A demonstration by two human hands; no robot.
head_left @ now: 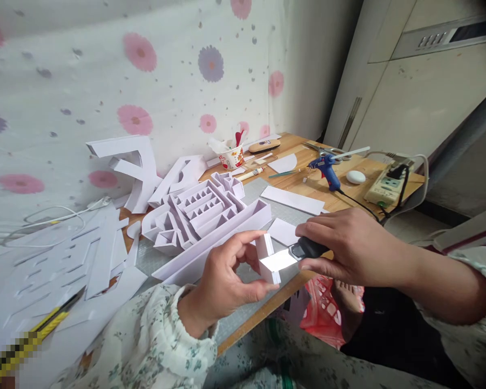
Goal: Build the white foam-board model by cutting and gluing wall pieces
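Observation:
My left hand (230, 273) pinches a small white foam-board piece (264, 246) between thumb and fingers. In my right hand (344, 246) is the black handle of a knife (308, 248), its bright, broad blade pointing left. The blade lies against the foam-board piece; glare hides its exact edge. Just beyond my left hand, a long white foam-board channel (227, 237) rests on a grey cutting mat (146, 258). Behind it stands a white foam-board assembly (202, 208) with many small compartments. Flat white strips (294, 200) lie beyond my right hand.
A blue glue gun (326, 170), a white oval object (355, 177), scissors (342, 154) and a power strip (384, 186) sit at the right. Farther back is a paper cup (230, 156). At left are cut foam sheets (52, 259) and a yellow utility knife (44, 327).

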